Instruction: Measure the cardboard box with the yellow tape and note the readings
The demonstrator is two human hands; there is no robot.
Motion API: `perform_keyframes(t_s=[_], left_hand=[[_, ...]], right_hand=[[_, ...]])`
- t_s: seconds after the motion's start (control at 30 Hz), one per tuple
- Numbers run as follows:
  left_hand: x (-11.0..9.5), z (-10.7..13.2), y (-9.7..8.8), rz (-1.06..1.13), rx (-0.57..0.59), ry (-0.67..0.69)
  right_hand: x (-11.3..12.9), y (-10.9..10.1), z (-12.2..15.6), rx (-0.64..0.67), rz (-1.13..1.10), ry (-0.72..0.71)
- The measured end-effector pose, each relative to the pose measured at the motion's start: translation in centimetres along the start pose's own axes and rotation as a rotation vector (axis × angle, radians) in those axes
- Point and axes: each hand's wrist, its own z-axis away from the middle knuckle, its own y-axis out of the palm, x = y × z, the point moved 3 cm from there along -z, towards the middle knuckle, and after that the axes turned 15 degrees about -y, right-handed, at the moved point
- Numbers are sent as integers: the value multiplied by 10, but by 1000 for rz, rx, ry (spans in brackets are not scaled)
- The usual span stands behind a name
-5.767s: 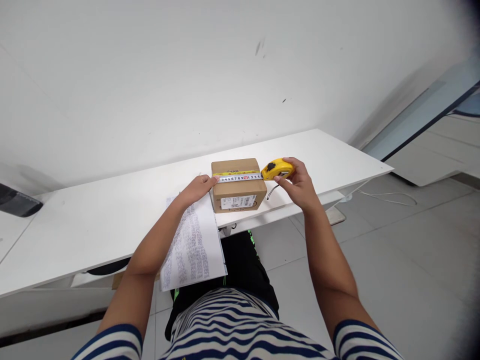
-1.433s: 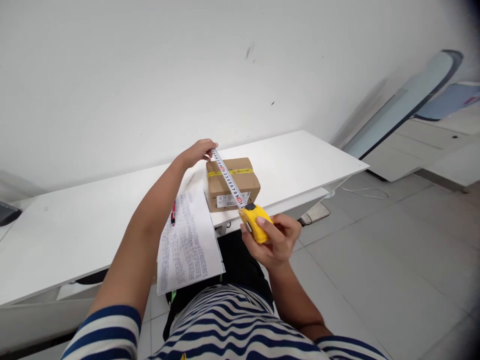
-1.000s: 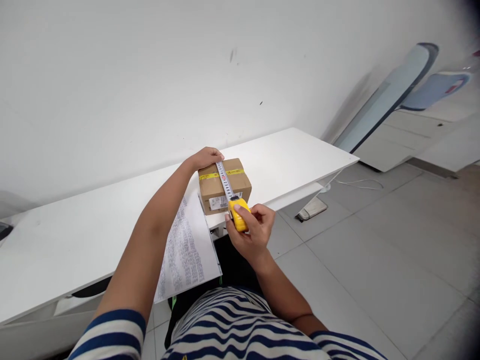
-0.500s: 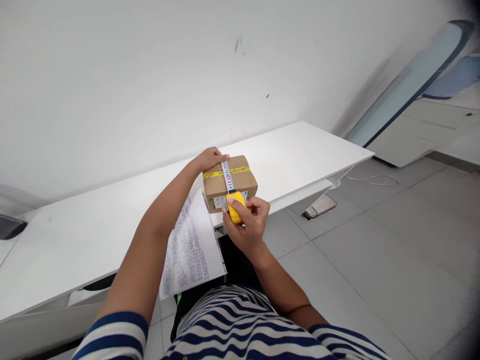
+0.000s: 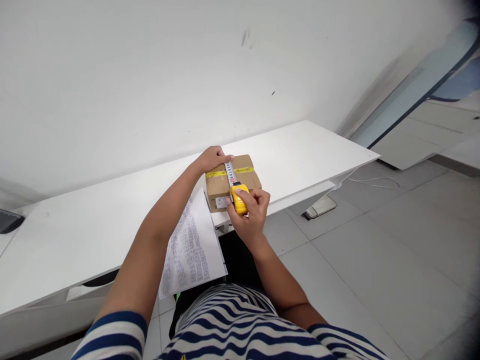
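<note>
A small brown cardboard box (image 5: 247, 175) with yellow tape and a white label sits near the front edge of a white table (image 5: 93, 230). My left hand (image 5: 210, 159) pinches the end of a measuring tape's blade (image 5: 229, 173) at the box's far top edge. The blade runs across the box top toward me. My right hand (image 5: 249, 212) grips the yellow tape measure case (image 5: 240, 197) at the box's near edge.
A printed paper sheet (image 5: 189, 247) overhangs the table's front edge to the left of the box. A dark object (image 5: 7, 220) lies at the far left. A cable and a flat grey plate (image 5: 318, 206) lie on the tiled floor to the right. A white wall stands behind.
Earlier the tape lay along the box's length. Both hands then turned it across the box's width. My right hand has brought the case in toward the box's near edge, so less blade shows.
</note>
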Motion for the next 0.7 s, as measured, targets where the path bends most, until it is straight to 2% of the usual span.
perform_keyframes(t_s=[0.13, 0.23, 0.33, 0.4, 0.47, 0.5, 0.57, 0.63, 0.7], left_hand=[[1, 0, 1, 43, -8, 20], [-2, 5, -4, 85, -103, 72], [-12, 22, -13, 193, -228, 116], [-26, 43, -17, 315, -243, 153], [-43, 72, -13, 417, -150, 185], [-52, 87, -9, 426, -60, 184], [-65, 118, 2, 337, 91, 187], [-70, 142, 11, 226, 218, 210], [-67, 157, 17, 164, 364, 219]], right_hand=[[0, 0, 5, -13, 7, -6], [-4, -2, 12, -10, 60, -22], [-13, -7, 27, -7, 126, 12], [-22, -10, 39, -36, 144, 90], [-28, -13, 50, -89, 131, 202], [-30, -15, 53, -119, 109, 258], [-30, -20, 57, -194, 49, 338], [-28, -28, 56, -238, 4, 370], [-27, -36, 54, -239, -14, 408]])
